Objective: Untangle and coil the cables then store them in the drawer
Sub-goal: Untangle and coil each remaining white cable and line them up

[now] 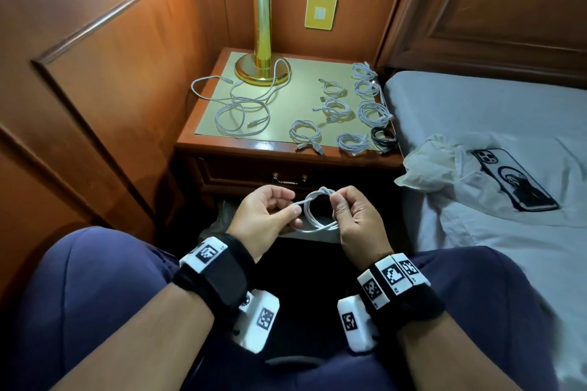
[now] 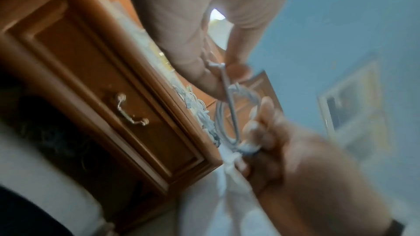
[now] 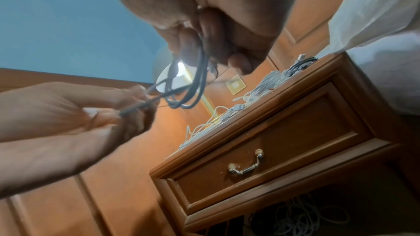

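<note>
Wood-panelled bedside corner: the worktop carries a brass lamp, one loose white cable and several coiled cables; the drawer beneath is closed. Above my lap, my left hand pinches the free end of a white coil, while my right hand grips its bundled loops.

head: downward | wrists: close, upward | shared: drawer

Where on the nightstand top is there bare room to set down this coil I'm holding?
Bare mat lies between the lamp base and the coiled cables on the right. The left is taken by the loose cables; the front right is crowded.
</note>
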